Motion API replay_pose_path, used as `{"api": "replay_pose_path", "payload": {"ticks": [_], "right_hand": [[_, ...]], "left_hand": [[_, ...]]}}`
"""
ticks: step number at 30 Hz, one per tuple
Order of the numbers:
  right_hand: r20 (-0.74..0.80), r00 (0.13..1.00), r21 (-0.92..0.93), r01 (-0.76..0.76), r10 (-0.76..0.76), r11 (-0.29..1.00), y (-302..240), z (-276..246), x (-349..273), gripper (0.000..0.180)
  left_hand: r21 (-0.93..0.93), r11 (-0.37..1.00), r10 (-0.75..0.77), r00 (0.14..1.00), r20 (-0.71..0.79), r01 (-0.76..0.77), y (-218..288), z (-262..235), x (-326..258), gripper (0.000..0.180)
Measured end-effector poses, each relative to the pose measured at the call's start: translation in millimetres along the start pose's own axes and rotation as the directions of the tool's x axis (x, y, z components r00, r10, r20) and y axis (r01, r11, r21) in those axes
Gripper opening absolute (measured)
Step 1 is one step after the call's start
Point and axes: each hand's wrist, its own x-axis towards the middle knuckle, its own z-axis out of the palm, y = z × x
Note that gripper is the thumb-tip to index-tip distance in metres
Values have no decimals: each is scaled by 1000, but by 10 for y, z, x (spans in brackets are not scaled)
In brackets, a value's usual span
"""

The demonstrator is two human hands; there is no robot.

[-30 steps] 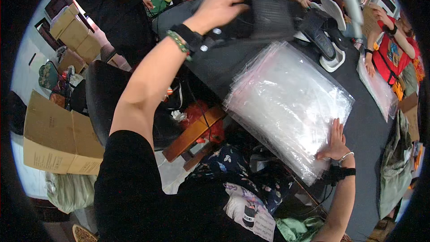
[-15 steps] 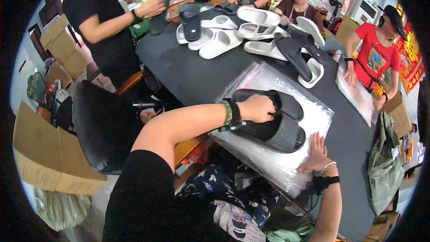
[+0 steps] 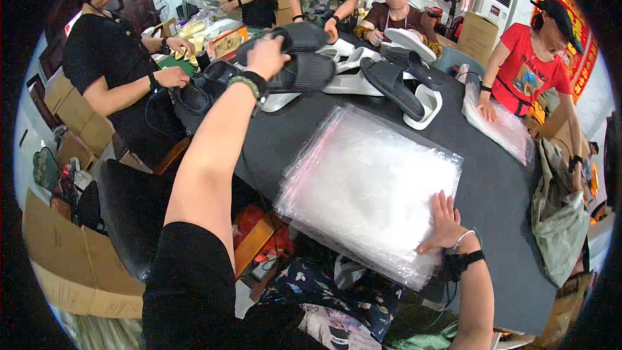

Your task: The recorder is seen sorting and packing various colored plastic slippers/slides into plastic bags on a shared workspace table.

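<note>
My left hand [image 3: 267, 58] reaches far across the table, closed on a pair of black slide sandals [image 3: 304, 72]. Their ribbed straps face me, and the pair is over white slides at the far left of the table. My right hand [image 3: 446, 221] lies with fingers spread on the near right corner of a stack of clear plastic bags [image 3: 363, 181]. The stack rests at the table's near edge, its left edge pinkish. Beyond it, a loose black slide [image 3: 382, 81] leans among white slides [image 3: 424, 109].
The dark table [image 3: 499, 220] curves away to the right. A person in red [image 3: 528, 65] handles more clear bags [image 3: 495, 120] there. A person in black [image 3: 107, 58] stands at the left. A black chair [image 3: 123, 214] and cardboard boxes [image 3: 71, 253] are at the near left.
My left hand has carried the black slides off the bag stack, away to the far left. The bags are now uncovered. My right hand stays on the same corner.
</note>
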Motion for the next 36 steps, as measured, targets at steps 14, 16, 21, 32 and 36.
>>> {"api": "replay_pose_path", "payload": {"ticks": [14,16,21,32,36], "right_hand": [[-59,998,37,-26,28,999,106,39,-115,157],[-94,996,70,11,-4,997,157,84,-111,158],[-222,973,183,108,-66,977,75,15,-339,139],[-693,233,719,159,682,676,501,1313,-2529,28],[-375,-86,925,19,923,378,873,2934,-3009,24]], "left_hand": [[-613,718,486,868,101,-331,2158,-558,-2086,55],[-673,665,533,837,126,-323,2349,-540,-2227,54],[-632,689,620,741,260,-355,2188,301,-2527,55],[-577,674,688,676,263,-461,2199,443,-2474,53],[-535,729,657,659,367,-428,2246,495,-2517,53]]}}
